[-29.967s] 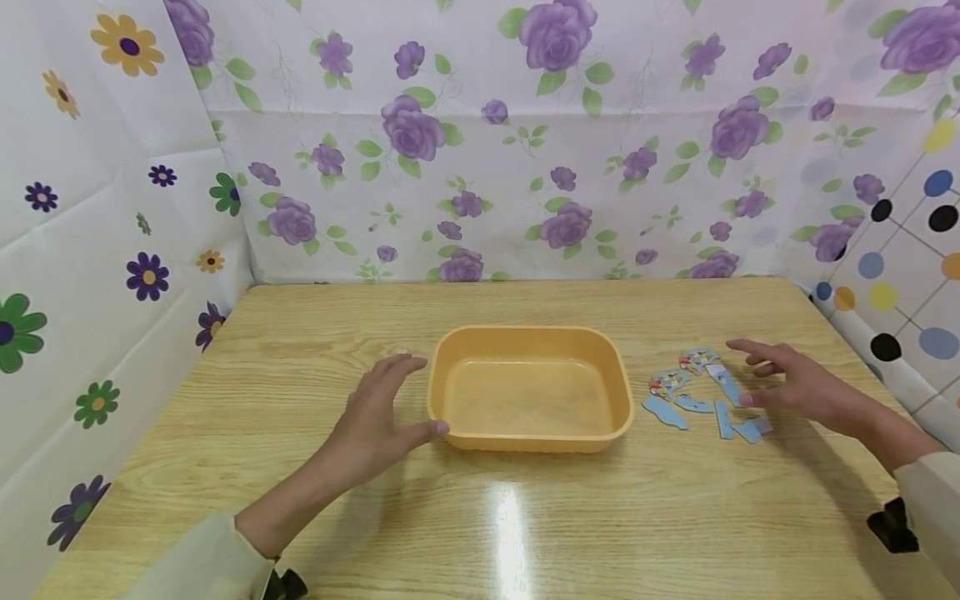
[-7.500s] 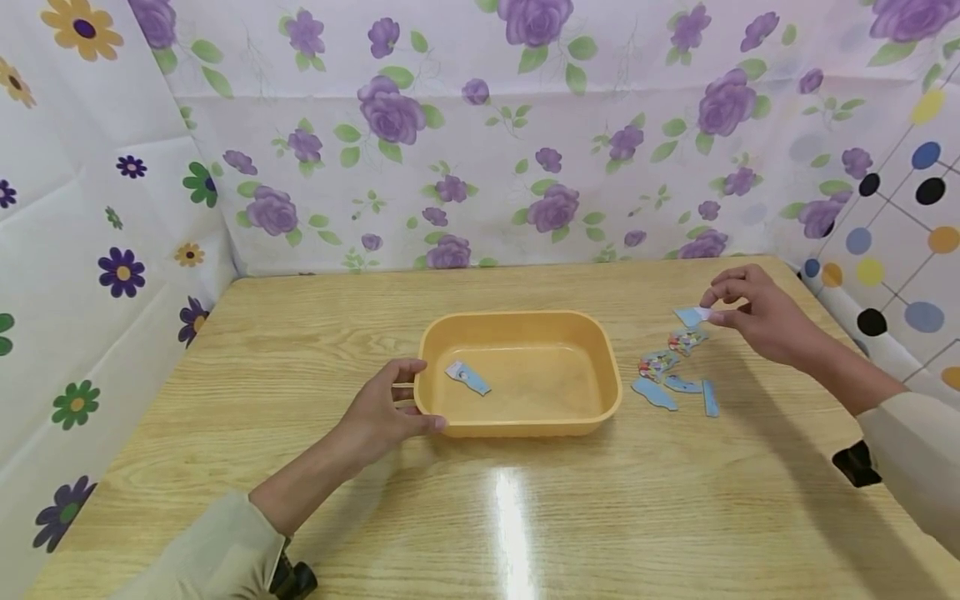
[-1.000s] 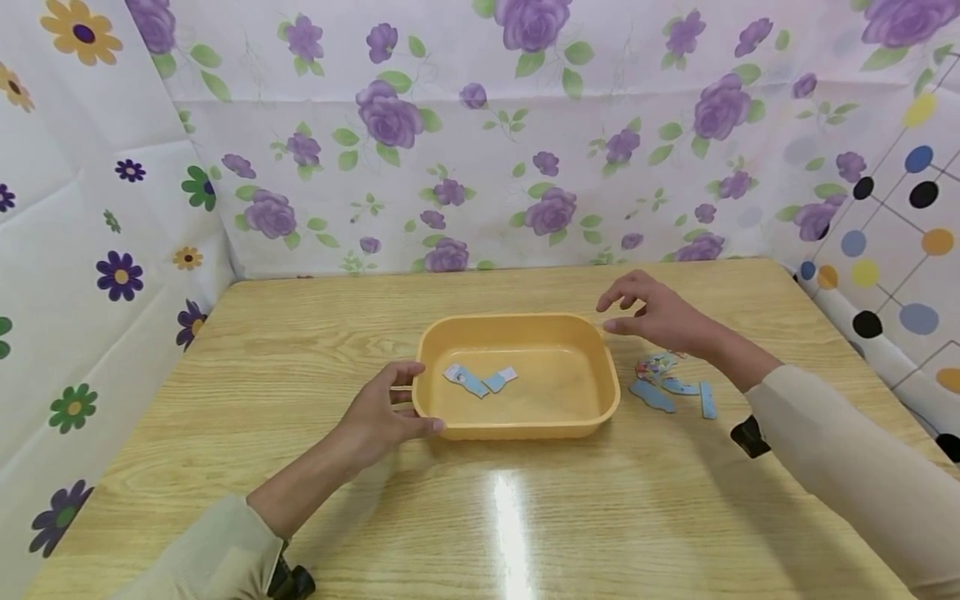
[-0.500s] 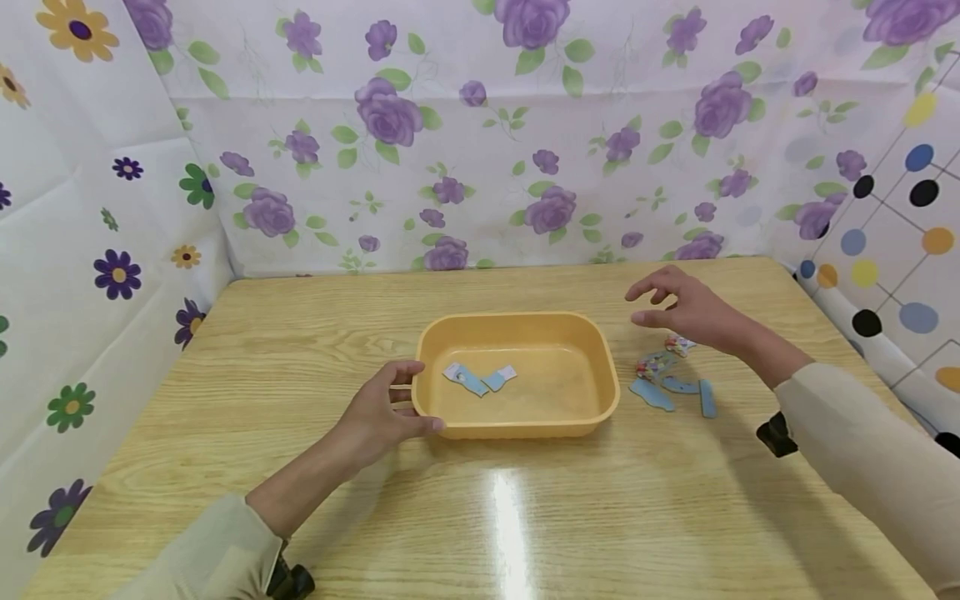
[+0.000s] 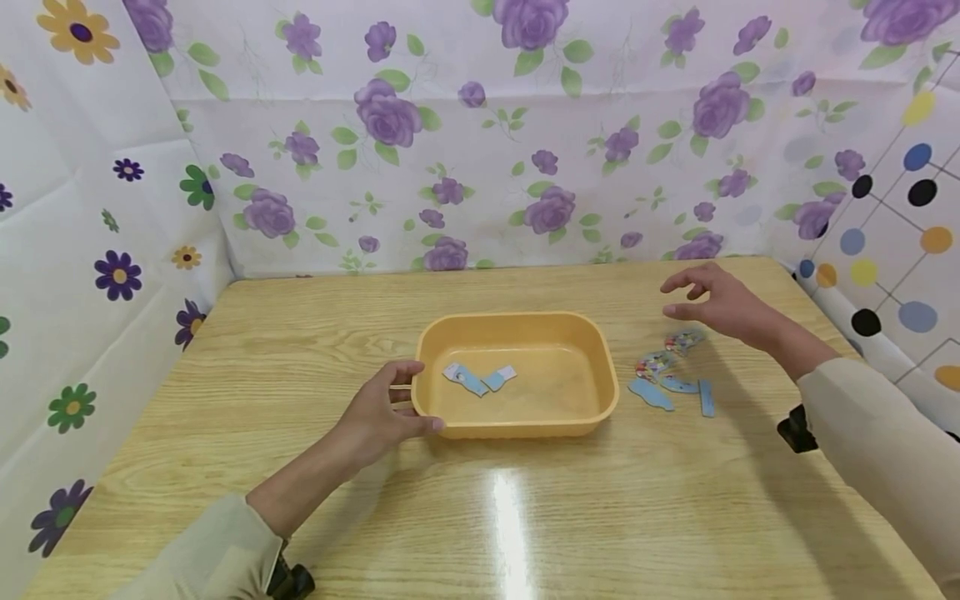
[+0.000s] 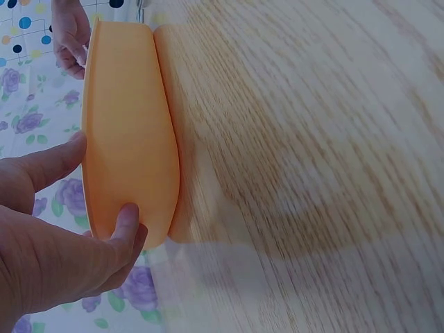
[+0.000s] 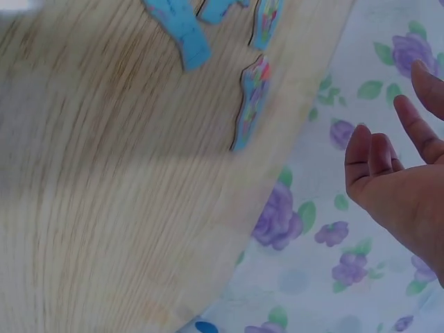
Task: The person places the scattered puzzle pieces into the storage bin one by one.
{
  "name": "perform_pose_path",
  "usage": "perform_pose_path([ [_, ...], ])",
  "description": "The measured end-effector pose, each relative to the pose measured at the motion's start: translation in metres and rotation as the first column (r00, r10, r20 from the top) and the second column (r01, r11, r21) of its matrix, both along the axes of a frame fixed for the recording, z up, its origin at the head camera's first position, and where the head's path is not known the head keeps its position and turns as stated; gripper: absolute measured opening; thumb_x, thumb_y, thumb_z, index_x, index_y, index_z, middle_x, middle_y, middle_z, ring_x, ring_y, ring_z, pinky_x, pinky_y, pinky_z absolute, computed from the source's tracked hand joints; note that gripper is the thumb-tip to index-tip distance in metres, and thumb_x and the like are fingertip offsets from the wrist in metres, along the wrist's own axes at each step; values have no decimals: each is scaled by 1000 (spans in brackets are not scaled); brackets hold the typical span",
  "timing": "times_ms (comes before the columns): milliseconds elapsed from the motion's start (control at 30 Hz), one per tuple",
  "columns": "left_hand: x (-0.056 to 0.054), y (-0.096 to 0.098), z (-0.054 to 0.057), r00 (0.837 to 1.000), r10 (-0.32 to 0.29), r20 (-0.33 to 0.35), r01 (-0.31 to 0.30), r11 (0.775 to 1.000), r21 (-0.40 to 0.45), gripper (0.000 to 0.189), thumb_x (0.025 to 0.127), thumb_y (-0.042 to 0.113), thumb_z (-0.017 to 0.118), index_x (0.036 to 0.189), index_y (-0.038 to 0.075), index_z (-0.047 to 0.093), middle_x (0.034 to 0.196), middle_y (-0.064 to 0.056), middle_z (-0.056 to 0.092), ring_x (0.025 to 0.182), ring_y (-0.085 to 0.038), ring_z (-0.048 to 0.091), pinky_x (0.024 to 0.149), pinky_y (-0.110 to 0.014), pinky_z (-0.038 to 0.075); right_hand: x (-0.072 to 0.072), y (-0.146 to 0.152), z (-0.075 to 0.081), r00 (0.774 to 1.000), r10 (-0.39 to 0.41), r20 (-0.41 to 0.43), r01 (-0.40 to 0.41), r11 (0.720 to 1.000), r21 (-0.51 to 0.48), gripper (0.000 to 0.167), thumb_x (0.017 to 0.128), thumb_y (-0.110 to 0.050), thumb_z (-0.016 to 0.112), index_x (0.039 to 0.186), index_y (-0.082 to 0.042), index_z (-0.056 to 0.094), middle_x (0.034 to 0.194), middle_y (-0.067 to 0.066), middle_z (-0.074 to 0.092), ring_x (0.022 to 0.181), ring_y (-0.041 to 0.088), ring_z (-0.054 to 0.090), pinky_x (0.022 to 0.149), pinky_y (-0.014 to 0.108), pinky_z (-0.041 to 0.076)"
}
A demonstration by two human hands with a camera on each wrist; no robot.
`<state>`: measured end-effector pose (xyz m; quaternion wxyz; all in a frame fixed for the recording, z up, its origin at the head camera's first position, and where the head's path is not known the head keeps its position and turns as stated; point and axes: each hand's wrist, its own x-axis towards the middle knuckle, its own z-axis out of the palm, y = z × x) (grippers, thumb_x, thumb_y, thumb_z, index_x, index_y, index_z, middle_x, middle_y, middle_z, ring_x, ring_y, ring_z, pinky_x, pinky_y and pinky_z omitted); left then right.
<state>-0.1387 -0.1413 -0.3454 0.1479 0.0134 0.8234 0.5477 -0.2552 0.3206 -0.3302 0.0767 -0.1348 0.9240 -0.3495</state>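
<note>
A yellow plastic tray [image 5: 517, 430] stands mid-table, and my left hand [image 5: 372, 417] grips its left end. The thumb lies at the front rim and the other fingers against the end wall [image 6: 128, 125]. Inside are two flat light-blue puzzle pieces, a longer one [image 5: 467, 381] and a shorter white-tipped one [image 5: 498, 379]. My right hand [image 5: 723, 304] hovers holding nothing, fingers loosely bent, behind the loose pieces right of the tray. Those include a colourful piece [image 5: 683, 341], another colourful piece [image 5: 654, 365], a wide blue piece [image 5: 651, 394] and a narrow blue strip [image 5: 707, 398].
A curved blue piece [image 5: 678, 385] lies among the loose ones. Flower-printed cloth [image 5: 450, 150] hangs behind the wooden table [image 5: 360, 517], with a dotted cloth [image 5: 892, 250] along the right side. Black wrist cameras are strapped below both sleeves.
Since 30 s ago, two pieces have gone from the table into the tray; the right hand held the shorter one 7.5 s ago. Over the last second it has moved right, away from the tray.
</note>
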Motion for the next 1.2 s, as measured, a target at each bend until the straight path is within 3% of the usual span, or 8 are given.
perform_pose_path([
  [500,0,0,1,1000,12,3,-12,1000,-16,83,75,11,83,143,7,36,140,-15,37,116,-36,57,84,-33,56,2,24,-21,998,5,59,-8,999,51,53,95,-26,63,137,1,44,140,31,23,115,47,34,79,47,47],
  [767,0,0,0,1000,3,-8,-3,1000,-20,82,75,11,83,143,6,37,139,-17,38,117,-36,55,85,-33,56,2,30,-33,997,15,74,-20,997,79,60,93,-26,66,138,2,39,136,35,22,114,51,33,80,53,47],
  [1200,0,1,1,1000,9,-3,-10,1000,-17,83,75,11,84,143,6,37,139,-16,38,116,-35,57,85,-34,56,4,33,-48,1000,-13,3,12,988,151,70,86,-29,74,134,9,40,128,39,30,109,58,41,84,63,44],
])
